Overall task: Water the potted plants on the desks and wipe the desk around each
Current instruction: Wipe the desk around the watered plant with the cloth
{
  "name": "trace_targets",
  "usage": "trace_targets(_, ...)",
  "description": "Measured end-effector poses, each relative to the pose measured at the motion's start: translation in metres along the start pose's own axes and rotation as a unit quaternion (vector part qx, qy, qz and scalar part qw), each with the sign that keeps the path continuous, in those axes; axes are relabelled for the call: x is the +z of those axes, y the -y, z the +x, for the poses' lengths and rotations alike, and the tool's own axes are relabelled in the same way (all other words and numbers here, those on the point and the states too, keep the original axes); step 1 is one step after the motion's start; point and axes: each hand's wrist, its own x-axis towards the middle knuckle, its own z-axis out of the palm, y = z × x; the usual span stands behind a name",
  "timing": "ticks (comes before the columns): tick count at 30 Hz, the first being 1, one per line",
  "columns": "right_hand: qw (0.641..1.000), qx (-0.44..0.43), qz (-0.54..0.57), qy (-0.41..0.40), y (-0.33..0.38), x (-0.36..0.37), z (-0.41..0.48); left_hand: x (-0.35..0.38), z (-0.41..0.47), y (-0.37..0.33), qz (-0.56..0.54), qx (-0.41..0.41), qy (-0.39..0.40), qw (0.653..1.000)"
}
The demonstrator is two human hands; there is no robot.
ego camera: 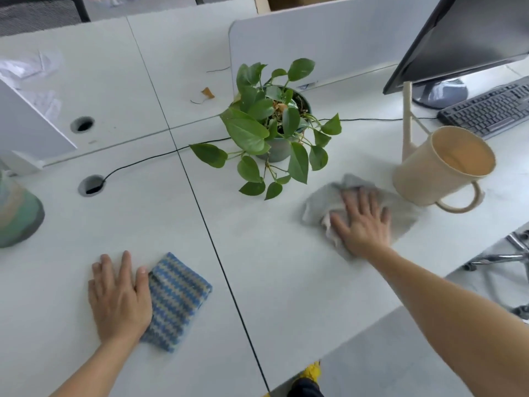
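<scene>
A leafy green potted plant in a grey-green pot stands mid-desk on the white desk. To its right stands a beige watering can with a long spout. My right hand lies flat, fingers spread, pressing on a grey cloth between plant and can. My left hand rests flat on the desk at the lower left, its thumb side over the edge of a folded blue-striped cloth.
A monitor and black keyboard sit at the far right. A black cable runs to a grommet hole. White dividers stand behind the plant. A green-grey object sits at the left edge. Dry leaves lie beyond.
</scene>
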Motion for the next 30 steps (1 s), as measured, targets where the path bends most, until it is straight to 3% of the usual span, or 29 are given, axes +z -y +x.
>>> trace_targets(2, 0.988, 0.146, 0.057, -0.014, 0.043, -0.002, 0.018, 0.001, 0.000, -0.002, 0.009, 0.004, -0.007, 1.000)
trace_targets(4, 0.989, 0.130, 0.070, -0.005, 0.099, 0.003, 0.009, 0.001, -0.001, -0.001, 0.010, 0.006, -0.004, 1.000)
trace_targets(7, 0.992, -0.118, -0.020, 0.042, 0.150, 0.029, -0.054, 0.002, -0.002, 0.000, 0.014, 0.009, -0.008, 1.000)
trace_targets(11, 0.922, -0.372, -0.067, 0.081, 0.102, 0.012, -0.044, 0.002, -0.003, -0.001, 0.018, 0.012, -0.016, 1.000)
trace_targets(13, 0.933, -0.340, -0.098, 0.060, 0.076, -0.003, 0.006, 0.003, -0.001, 0.000, 0.027, 0.013, -0.014, 0.999)
trace_targets(15, 0.977, -0.183, -0.107, 0.035, 0.073, -0.015, 0.050, 0.005, 0.000, 0.000, 0.029, 0.012, -0.017, 0.999)
trace_targets(18, 0.999, 0.014, 0.022, -0.033, 0.113, -0.011, 0.073, 0.005, 0.000, -0.003, 0.033, 0.012, -0.015, 0.999)
trace_targets(20, 0.995, 0.064, 0.071, -0.018, 0.158, -0.004, 0.059, 0.006, 0.002, 0.000, 0.039, 0.010, -0.006, 0.999)
trace_targets(22, 0.999, 0.024, 0.025, 0.006, 0.193, 0.008, 0.023, 0.004, 0.004, 0.002, 0.033, 0.018, -0.006, 0.999)
trace_targets(26, 0.980, -0.195, -0.022, 0.046, 0.233, 0.036, -0.050, -0.012, 0.015, 0.030, -0.023, 0.088, -0.002, 0.996)
trace_targets(30, 0.957, -0.282, -0.032, 0.057, 0.255, 0.023, 0.003, -0.016, 0.012, 0.048, -0.012, 0.162, 0.030, 0.986)
